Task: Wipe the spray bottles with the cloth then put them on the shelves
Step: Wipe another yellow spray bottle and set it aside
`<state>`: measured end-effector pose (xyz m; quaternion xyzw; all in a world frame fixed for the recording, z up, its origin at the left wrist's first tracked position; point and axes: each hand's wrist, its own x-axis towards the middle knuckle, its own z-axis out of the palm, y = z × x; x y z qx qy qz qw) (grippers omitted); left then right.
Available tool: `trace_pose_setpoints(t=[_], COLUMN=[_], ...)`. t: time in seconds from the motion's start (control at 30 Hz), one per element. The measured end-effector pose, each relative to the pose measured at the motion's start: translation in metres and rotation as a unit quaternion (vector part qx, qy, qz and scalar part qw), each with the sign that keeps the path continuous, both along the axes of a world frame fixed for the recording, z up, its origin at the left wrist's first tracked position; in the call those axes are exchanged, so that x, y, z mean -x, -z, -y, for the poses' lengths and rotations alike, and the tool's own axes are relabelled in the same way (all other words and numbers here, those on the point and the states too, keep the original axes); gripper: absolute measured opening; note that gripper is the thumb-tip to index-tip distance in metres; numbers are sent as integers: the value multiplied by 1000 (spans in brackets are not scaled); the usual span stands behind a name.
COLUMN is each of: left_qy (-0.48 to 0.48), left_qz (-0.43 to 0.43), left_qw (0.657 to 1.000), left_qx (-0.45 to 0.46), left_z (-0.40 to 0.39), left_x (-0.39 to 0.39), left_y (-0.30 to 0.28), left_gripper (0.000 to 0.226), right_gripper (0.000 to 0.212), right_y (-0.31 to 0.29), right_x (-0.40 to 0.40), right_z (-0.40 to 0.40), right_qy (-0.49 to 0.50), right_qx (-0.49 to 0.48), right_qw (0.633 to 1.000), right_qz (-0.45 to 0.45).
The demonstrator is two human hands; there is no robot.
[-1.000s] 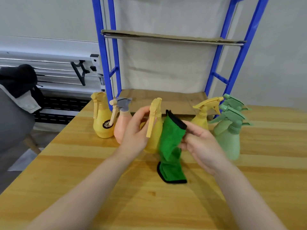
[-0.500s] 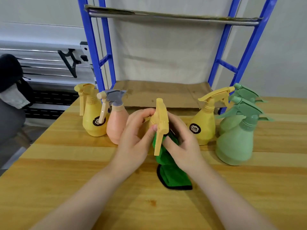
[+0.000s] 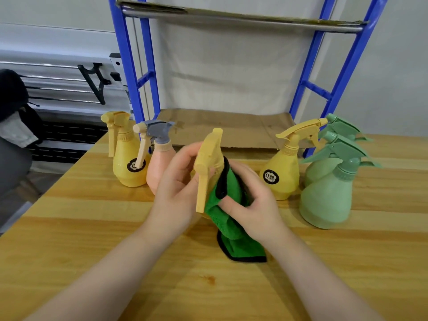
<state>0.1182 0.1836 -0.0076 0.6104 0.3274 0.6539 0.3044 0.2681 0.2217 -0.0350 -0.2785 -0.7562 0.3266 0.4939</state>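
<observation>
Left hand (image 3: 178, 188) gripped the yellow spray bottle (image 3: 209, 158) mid-table; right hand (image 3: 252, 200) pressed the green cloth (image 3: 229, 218) to its side. Risk: an elbow could topple the green bottle (image 3: 328, 195) at 3 o'clock, or the trigger snags the cloth.

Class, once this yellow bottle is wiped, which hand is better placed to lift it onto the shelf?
Left. The left hand already grips the yellow bottle, while the right hand is wrapped in the green cloth.
</observation>
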Motion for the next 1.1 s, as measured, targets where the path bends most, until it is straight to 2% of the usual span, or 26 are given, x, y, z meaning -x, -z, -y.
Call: trace_pose_setpoints(t=[0.13, 0.3, 0.4, 0.57, 0.73, 0.83, 0.97, 1.03, 1.1], left_qy=[13, -21, 15, 42, 64, 76, 96, 107, 113], left_qz=[77, 119, 187, 256, 251, 242, 171, 118, 82], left_qw=[997, 992, 982, 966, 964, 965, 976, 979, 980], left_qx=[28, 25, 24, 18, 64, 70, 97, 127, 141], left_z=[-1, 0, 1, -1, -3, -3, -3, -4, -5], left_x=[6, 8, 8, 19, 15, 15, 12, 9, 8], left_y=[-1, -6, -11, -17, -17, -13, -7, 0, 7], left_gripper=[41, 40, 31, 44, 72, 69, 72, 62, 38], right_gripper=[62, 65, 65, 62, 63, 67, 62, 59, 57], right_y=[3, 5, 6, 4, 0, -3, -9, -9, -9], right_x=[-2, -4, -6, -6, -7, -8, -8, -8, -7], right_z=[-1, -3, -1, -2, -4, -5, 0, 2, 4], right_qy=[-12, -35, -50, -66, -59, -63, -84, -86, -80], right_qx=[19, 39, 74, 109, 112, 120, 130, 131, 133], right_qw=[1000, 998, 994, 989, 990, 988, 985, 986, 987], right_qz=[-16, -27, -60, -80, -67, -71, -69, -57, -44])
